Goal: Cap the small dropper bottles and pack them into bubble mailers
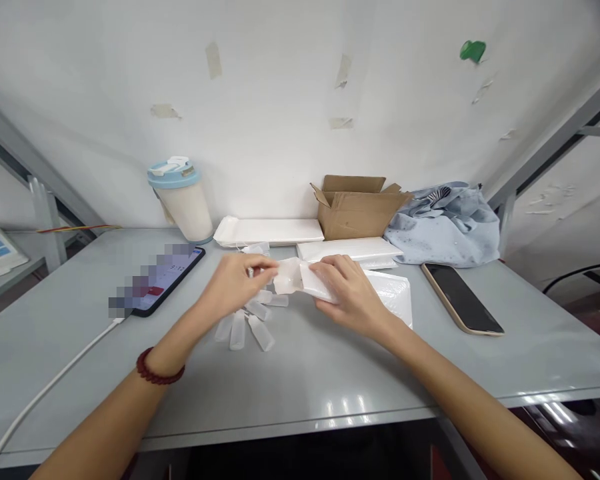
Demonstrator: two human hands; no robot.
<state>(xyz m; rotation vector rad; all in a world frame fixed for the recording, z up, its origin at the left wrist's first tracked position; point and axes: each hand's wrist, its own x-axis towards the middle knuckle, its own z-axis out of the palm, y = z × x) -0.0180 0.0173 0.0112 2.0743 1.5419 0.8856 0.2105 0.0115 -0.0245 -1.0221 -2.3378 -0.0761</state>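
Observation:
My right hand [350, 293] is wrapped round a white padded envelope [317, 283], its open end facing left. At that end, my left hand [240, 280] pinches the edge of the thin, pale flap [287, 277] between thumb and fingers. More white bubble-lined wrapping [395, 293] shows to the right of my right hand; whether it belongs to the same envelope I cannot tell. Several small translucent plastic bottles [260, 332] lie loose on the grey table, below and partly behind my left hand.
White padded envelopes lie flat in a left stack [275, 231] and a right stack [350, 250]. Behind are a cardboard box [363, 217], a blue cloth [445, 230] and a blue-lidded cup [185, 207]. A phone on a cable [173, 280] is left, another phone [463, 300] right.

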